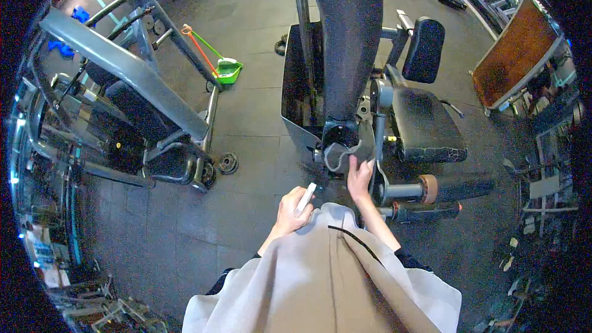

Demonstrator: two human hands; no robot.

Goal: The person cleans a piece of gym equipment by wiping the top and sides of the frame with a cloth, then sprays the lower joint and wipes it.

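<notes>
My left hand (287, 213) is closed around a slim white object (305, 199) whose upper end sticks out past the fingers; its kind does not show. Ahead and to the right, my right hand (359, 179) presses a grey cloth (345, 155) against the lower end of the dark upright column (351, 43) of an exercise machine. The cloth is bunched, with a wavy lighter edge. Just right of that hand are the machine's grey metal frame (378, 111) and its worn black seat (425, 124).
Padded rollers (459, 188) stick out low on the right. Another machine (123, 61) stands on the left, with a small weight plate (228, 163) on the floor beside it. A green dustpan (229, 73) and broom lie farther back. A brown-backed board (521, 52) leans at right.
</notes>
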